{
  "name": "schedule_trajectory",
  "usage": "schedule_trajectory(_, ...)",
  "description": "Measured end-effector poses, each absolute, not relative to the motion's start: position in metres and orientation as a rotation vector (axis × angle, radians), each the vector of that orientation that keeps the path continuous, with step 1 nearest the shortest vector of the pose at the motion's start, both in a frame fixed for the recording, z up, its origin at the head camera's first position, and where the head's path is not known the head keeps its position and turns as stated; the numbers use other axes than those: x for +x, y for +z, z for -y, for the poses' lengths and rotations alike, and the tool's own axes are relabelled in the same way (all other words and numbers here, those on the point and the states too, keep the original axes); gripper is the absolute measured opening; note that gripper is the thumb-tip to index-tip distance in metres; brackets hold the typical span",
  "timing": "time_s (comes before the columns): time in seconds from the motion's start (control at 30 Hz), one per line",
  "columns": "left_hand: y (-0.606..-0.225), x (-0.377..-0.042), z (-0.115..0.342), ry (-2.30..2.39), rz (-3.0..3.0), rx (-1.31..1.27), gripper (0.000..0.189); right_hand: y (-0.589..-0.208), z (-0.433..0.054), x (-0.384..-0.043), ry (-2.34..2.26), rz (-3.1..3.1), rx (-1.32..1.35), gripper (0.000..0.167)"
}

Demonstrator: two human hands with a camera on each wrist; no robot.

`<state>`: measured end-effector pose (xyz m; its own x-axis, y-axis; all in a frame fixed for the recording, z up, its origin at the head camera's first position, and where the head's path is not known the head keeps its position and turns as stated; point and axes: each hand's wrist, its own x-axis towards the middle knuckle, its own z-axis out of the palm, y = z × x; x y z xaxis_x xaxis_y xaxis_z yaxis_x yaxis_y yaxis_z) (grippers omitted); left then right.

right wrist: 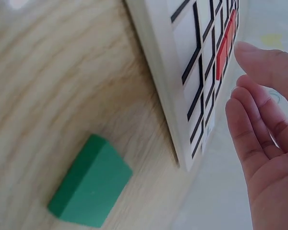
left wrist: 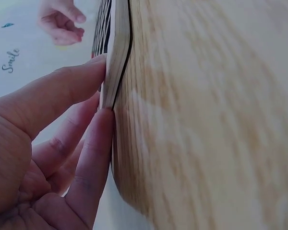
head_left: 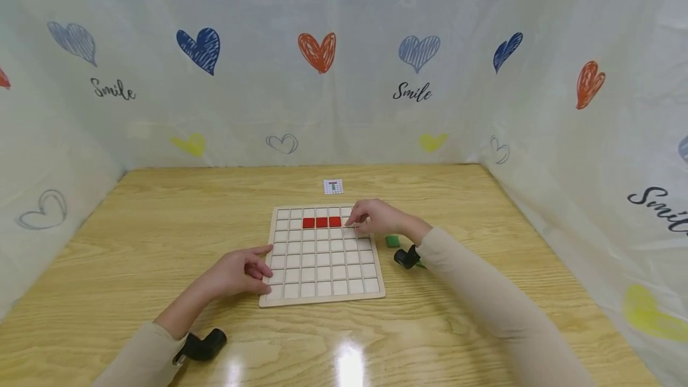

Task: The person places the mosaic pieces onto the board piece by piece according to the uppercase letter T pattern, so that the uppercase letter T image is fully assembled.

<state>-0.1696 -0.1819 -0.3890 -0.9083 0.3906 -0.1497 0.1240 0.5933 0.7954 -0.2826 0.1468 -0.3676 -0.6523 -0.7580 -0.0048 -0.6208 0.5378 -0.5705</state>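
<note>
A pale wooden grid board (head_left: 323,301) lies flat on the table, with three red tiles (head_left: 321,222) side by side in its second row from the back. My left hand (head_left: 236,270) rests at the board's left edge, its thumb and fingers spread along the rim; the left wrist view shows fingertips (left wrist: 104,117) against the wooden side. Above the back right squares hovers my right hand (head_left: 378,218), near the rightmost red tile. Its thumb and fingers stand apart in the right wrist view, with nothing between them. A green tile (right wrist: 93,184) lies on the table right of the board.
Behind the board lies a small printed card (head_left: 333,187) with a red and green grid pattern. Another bit of green (head_left: 421,264) shows under the right wrist's black camera (head_left: 407,257). White curtains (head_left: 365,118) with hearts enclose the table (head_left: 172,214).
</note>
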Motion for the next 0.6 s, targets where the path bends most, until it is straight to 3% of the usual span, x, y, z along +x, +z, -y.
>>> schedule_trajectory(0.6, -0.39, -0.17, 0.182, 1.224, -2.51, 0.419, 0.023, -0.376, -0.18, -0.26, -0.841, -2.544, -1.183, 0.017)
